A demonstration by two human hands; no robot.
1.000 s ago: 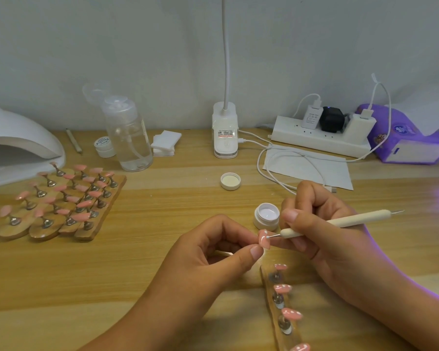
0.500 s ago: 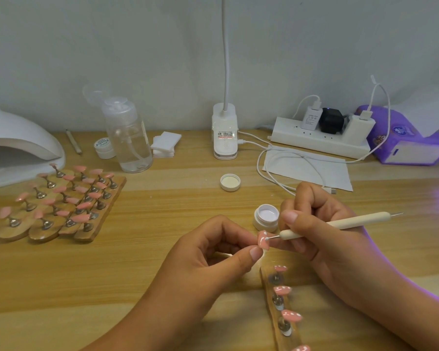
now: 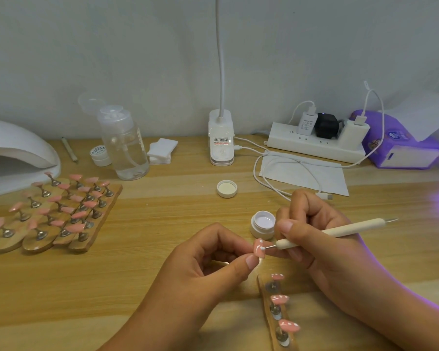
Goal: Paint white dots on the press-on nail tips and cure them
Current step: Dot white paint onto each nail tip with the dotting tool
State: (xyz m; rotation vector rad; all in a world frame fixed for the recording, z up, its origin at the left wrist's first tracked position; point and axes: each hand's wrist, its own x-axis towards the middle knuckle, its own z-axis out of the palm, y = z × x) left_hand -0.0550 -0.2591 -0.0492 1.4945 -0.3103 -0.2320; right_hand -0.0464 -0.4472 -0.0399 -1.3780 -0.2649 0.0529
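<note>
Because the tip (image 3: pixel 259 249) is so tiny, I've got it in my left hand (image 3: pixel 208 257), thumb and forefinger clamped on it. It's lifted off the table (image 3: pixel 137 249) and tilted so I can see its face. Meanwhile my right hand (image 3: pixel 322 247) grips the tool (image 3: pixel 340 231) like a pen, fingers curled tight round it, ball end touching the tip beside a white dot. The pot (image 3: pixel 263 224) sits open just behind for quick reloads, and dotted tips wait on the strip (image 3: pixel 265 297) below.

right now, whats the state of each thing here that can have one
left hand, pinches the pink nail tip
right hand, grips the dotting pen
pink nail tip, white dots on it, pen tip touching
gel pot, open
lid, off, lying upturned
pump bottle, cap flipped open
</note>
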